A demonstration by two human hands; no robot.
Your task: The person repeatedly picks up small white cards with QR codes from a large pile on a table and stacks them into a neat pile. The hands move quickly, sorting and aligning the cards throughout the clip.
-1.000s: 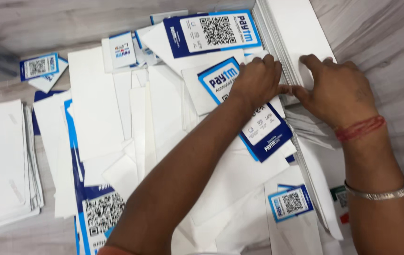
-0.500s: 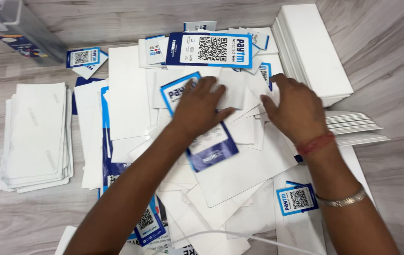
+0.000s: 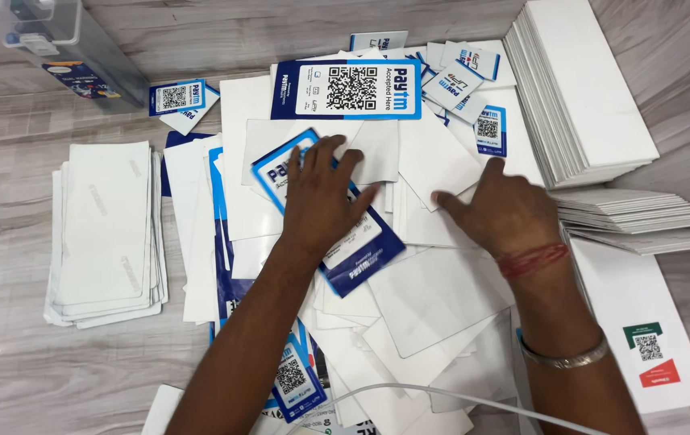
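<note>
Both hands lie flat on a loose pile of cards point(image 3: 434, 298) spread over a grey wood-grain floor point(image 3: 22, 370). The left hand point(image 3: 321, 197), fingers spread and pinching nothing, presses on a blue-bordered card point(image 3: 365, 250) that slants out from under its palm toward the wrist. The right hand point(image 3: 502, 209), also open with fingers splayed, rests on blank white cards just beside the left, its thumb pointing toward it. Half a second earlier the two hands lay closer together on the same pile; a second ago they were gripping the edge of the tall white stack point(image 3: 587, 89), which now stands well clear beyond the right hand's fingertips. A fanned sheaf point(image 3: 643, 217) lies just outside the right wrist, which wears a red thread point(image 3: 532, 259) and, farther up the arm, a metal bangle point(image 3: 563, 358). Beyond the left hand's fingers sits a large blue-and-white code card point(image 3: 349, 89); a neat white stack point(image 3: 107, 234) lies well off to its outer side, a clear plastic box point(image 3: 63, 44) farther still.
</note>
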